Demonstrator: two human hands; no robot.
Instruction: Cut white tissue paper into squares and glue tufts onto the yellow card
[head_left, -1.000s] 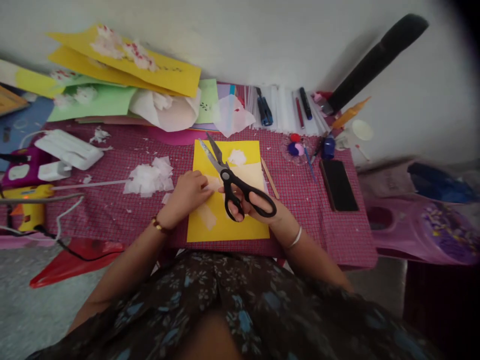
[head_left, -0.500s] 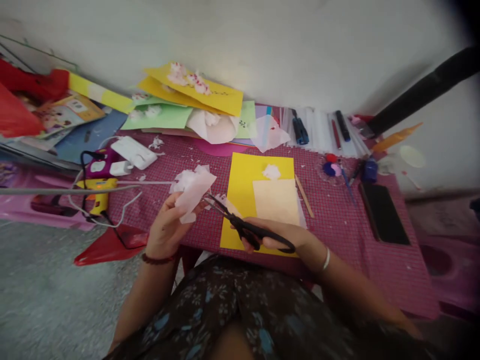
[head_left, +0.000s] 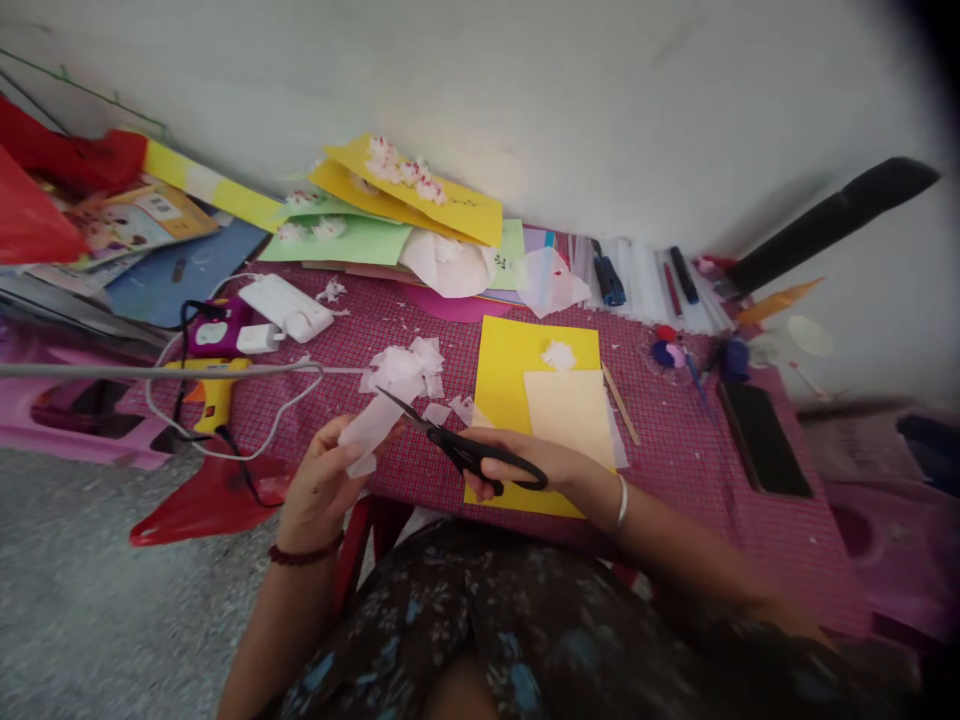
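My left hand point(head_left: 330, 475) pinches a strip of thin white paper point(head_left: 369, 428) above the front edge of the table. In my right hand point(head_left: 517, 462) are black-handled scissors point(head_left: 450, 440), their blades pointing left toward the strip's upper end. Whether the blades touch the paper I cannot tell. Just beyond the strip lies a pile of cut white paper pieces point(head_left: 409, 365), with small scraps point(head_left: 450, 408) beside it. Under and past my right hand is a yellow sheet point(head_left: 502, 360) bearing a cream paper square point(head_left: 566, 410) and a white crumpled paper flower point(head_left: 559, 354).
Yellow cards point(head_left: 457, 210) with paper blossoms lean at the back wall. On the left are a white adapter point(head_left: 289, 305), a yellow glue gun point(head_left: 217, 400) and looping cables. A wooden stick point(head_left: 621, 403) and a phone point(head_left: 765, 438) lie on the right.
The left hand has moved down and left with the paper strip, which now shows apart from the pile. The scissors have shifted left and their blades look closer together.
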